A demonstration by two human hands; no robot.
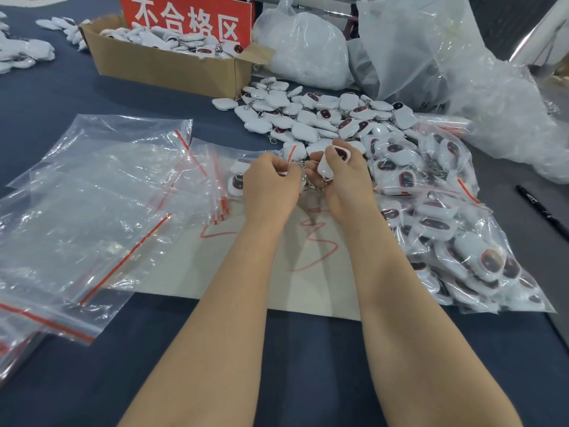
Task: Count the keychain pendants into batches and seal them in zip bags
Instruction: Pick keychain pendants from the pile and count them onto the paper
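Nearest the camera, two bare forearms are stretched forward over the dark blue worktop [277, 365]. A beige sheet [295, 288] marked with red scribbles is laid flat beneath them. To the left, a spread of empty zip bags [92, 211] with red seal strips is overlapped across the worktop and the sheet's edge. To the right, filled zip bags [455, 235] packed with white pendants are heaped on one another, and a black pen [542, 211] is laid just beyond them near the worktop's right edge.

At the far end of the sheet the two hands are brought close together. The left grip [271, 180] is closed, its fingers curled on the mouth of a clear zip bag [237, 177] in which a few pendants can be seen. The right grip [345, 177] is closed around a white pendant [337, 157] with a dark red-edged face, which is pinched under the thumb and tilted toward the bag mouth. Metal chains are bunched between the two hands.

Just beyond the hands, loose pendants [323, 115] are piled on the worktop. Behind the pile to the left, a cardboard box [160, 64] is filled with more pendants, and a red sign [187, 20] with white characters is stood at its back. Large crumpled plastic bags [304, 47] are bunched at the far right.
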